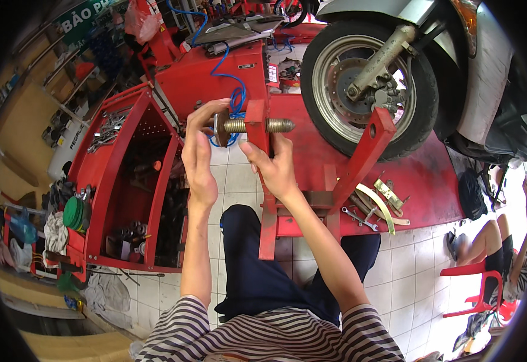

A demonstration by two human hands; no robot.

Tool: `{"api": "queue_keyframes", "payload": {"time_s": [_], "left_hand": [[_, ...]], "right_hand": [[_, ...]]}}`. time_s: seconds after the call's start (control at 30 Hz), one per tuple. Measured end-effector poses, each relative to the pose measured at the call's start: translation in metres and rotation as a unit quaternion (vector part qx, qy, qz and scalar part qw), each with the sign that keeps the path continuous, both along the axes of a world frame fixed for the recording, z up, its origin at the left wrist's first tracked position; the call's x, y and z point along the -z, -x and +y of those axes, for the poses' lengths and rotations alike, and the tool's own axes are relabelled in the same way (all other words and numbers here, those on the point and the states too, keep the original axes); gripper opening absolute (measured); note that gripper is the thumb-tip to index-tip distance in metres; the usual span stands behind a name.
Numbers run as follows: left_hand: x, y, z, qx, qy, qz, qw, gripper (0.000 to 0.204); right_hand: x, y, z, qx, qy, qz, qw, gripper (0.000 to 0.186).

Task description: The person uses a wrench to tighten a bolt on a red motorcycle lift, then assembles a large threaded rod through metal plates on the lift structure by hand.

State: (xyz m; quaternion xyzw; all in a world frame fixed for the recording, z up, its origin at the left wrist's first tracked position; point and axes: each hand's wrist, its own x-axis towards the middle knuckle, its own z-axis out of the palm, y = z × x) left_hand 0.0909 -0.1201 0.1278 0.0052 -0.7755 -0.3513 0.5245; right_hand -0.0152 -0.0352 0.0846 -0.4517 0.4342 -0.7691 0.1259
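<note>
A thick threaded clamp screw (pixel 236 125) passes sideways through the top of a red metal upright (pixel 255 120). The screw's left end carries a dark metal plate (pixel 222 128), and its rounded tip sticks out on the right. My left hand (pixel 200 154) is at that plate, fingers bent round its far side and top. Just below the screw, my right hand (pixel 276 168) holds the red upright, thumb on the left side and the other fingers partly hidden behind it. A second red upright (pixel 369 142) with a hole leans to the right.
A scooter's front wheel (pixel 369 90) stands on the red lift platform (pixel 432 181). Spanners (pixel 360 218) and brake-like parts (pixel 387 196) lie near its edge. On the left is a red tool cabinet (pixel 82 199). A blue hose (pixel 237 96) hangs behind. Someone sits by a red chair (pixel 471 277).
</note>
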Motion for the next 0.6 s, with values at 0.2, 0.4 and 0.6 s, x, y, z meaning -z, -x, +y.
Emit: {"api": "queue_keyframes", "payload": {"time_s": [0.2,0.4,0.6], "left_hand": [[0.034,0.002,-0.006,0.092,-0.290,-0.055,0.951,0.060],[-0.001,-0.004,0.004,0.020,-0.130,0.070,0.989,0.046],[-0.005,-0.003,0.002,0.026,-0.064,-0.007,0.998,0.052]], "right_hand": [[-0.002,-0.002,0.005,-0.021,-0.011,-0.048,0.999,0.033],[0.003,0.003,0.002,-0.010,-0.015,-0.028,0.999,0.034],[0.000,-0.001,0.002,-0.014,0.002,-0.021,1.000,0.033]]}}
